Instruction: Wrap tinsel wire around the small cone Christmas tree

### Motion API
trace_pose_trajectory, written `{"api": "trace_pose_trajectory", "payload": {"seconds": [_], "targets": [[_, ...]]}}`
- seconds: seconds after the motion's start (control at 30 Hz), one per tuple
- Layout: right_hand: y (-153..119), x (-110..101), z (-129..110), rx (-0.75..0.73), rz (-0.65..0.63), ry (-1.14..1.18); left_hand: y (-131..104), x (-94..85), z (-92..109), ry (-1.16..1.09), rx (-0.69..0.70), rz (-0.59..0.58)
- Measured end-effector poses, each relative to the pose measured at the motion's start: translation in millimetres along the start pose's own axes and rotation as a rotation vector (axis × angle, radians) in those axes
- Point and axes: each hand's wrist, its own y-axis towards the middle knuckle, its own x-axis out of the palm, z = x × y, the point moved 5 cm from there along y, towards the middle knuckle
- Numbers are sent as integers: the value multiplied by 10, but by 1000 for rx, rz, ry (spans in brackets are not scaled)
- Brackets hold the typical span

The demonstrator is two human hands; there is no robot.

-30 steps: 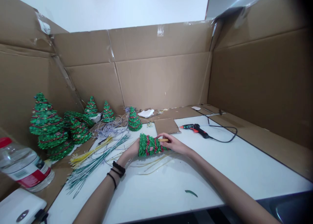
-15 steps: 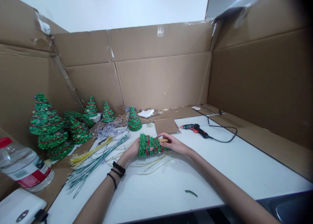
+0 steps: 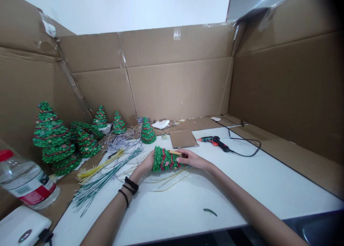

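A small green tree with red garland (image 3: 165,160) lies on its side above the white tabletop (image 3: 172,206), its wide end to the left. My left hand (image 3: 149,162) is at that wide end, its fingers mostly hidden behind the tree. At the narrow end, my right hand (image 3: 192,160) is closed around a tool with a light wooden handle (image 3: 174,152), which lies along the tree's upper side. Its fingertips also touch the tree. Yellow strands (image 3: 172,179) lie beneath and beside the tree.
Several finished-looking trees (image 3: 51,131) stand left, behind a water bottle (image 3: 29,183) and a white box (image 3: 23,226). Yellow ties (image 3: 100,167) and green ties (image 3: 107,179) lie left. A glue gun (image 3: 215,142) with a cable rests right of a cardboard square (image 3: 183,138). Cardboard walls (image 3: 177,84) surround the table.
The wooden handle in my right hand has swung leftward and now shows more of its length along the tree. The tree and my left hand have shifted very slightly right.
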Motion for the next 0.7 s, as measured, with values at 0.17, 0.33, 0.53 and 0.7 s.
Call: {"api": "trace_pose_trajectory", "payload": {"seconds": [0.17,0.33,0.53,0.7], "targets": [[4,10,29,-27,-23,63,9,-5,-40,-20,1,32],[6,8,52,-33,-15,39,-9,8,-2,-71,-15,51],[6,23,58,-17,8,21,46,0,-185,-118,-19,38],[9,22,96,7,43,22,63,-12,-284,-111,-44,40]]}}
